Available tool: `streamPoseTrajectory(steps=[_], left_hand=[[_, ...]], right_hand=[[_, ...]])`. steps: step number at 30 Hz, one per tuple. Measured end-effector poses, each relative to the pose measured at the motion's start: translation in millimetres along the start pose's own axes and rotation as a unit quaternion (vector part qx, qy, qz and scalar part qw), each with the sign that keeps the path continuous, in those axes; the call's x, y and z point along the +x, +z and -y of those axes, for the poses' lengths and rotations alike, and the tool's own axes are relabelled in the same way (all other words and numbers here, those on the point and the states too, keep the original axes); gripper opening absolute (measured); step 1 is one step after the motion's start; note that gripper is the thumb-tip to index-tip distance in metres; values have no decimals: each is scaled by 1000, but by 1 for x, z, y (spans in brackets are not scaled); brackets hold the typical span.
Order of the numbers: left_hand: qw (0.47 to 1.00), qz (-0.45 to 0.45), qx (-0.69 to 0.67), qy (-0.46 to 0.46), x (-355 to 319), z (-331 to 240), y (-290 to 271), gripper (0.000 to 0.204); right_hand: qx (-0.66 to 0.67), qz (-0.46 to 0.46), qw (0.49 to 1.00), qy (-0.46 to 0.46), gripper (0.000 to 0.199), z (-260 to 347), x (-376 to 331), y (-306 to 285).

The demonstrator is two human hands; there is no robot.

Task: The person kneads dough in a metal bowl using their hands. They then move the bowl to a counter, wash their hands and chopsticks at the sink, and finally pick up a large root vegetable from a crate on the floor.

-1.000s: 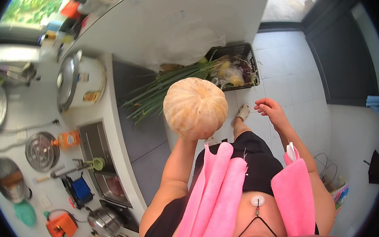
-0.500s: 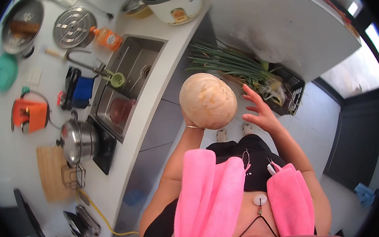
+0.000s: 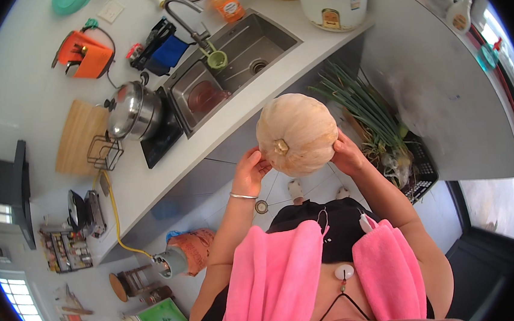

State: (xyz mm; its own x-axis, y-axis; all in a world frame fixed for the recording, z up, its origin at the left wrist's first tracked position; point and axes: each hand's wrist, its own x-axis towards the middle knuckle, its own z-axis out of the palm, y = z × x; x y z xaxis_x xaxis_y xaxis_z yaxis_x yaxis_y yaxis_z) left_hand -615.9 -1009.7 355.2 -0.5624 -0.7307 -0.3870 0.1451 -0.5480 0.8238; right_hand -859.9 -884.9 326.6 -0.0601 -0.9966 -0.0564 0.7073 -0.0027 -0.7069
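A pale, round pumpkin with shallow ribs is held up in front of me, its short stem end turned toward me. My left hand, with a silver bangle at the wrist, supports it at its lower left; some fingers are hidden behind it. On the pumpkin's right side my right hand grips it, thumb in front and the other fingers partly hidden. A two-basin sink in the counter lies beyond the pumpkin, to the left.
The white counter carries a steel pot, a rice cooker and an orange soap bottle. Right of the pumpkin, a black crate and long green onions are on the floor. A gas cylinder stands lower left.
My right hand has come from apart onto the pumpkin's right side. The pumpkin has turned, bringing its stem into view. My view has swung left, showing more of the left end of the kitchen.
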Motion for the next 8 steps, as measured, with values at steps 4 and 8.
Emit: streamPoseTrajectory(steps=[4, 8], left_hand=[[996, -19, 73, 48, 3, -18, -11, 47], [983, -60, 111, 132, 10, -18, -45, 59]], right_hand=[[38, 41, 997, 56, 101, -20, 31, -6], [87, 63, 989, 105, 101, -49, 70, -17]])
